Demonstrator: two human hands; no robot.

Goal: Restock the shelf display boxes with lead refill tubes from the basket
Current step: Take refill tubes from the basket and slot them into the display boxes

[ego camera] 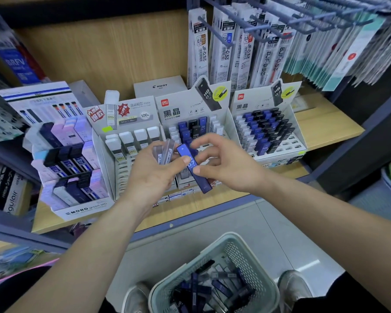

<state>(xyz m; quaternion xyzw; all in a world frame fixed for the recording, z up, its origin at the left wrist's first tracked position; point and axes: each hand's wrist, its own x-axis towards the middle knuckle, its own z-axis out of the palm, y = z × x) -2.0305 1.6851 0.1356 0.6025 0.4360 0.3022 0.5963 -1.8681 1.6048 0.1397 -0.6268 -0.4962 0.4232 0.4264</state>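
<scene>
Hanging pen refill packs (246,48), Pilot box (159,86)

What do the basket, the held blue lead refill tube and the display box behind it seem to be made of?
Basket: pale green plastic, matt, with moulded perforated walls. Blue lead refill tube: probably hard plastic, smooth, slightly glossy. Display box: likely printed cardboard, with folded, die-cut edges.

I see display boxes (190,109) side by side on the shelf (325,129). Below, the basket (233,236) sits on the floor (280,233) between two shoes (291,284)
</scene>
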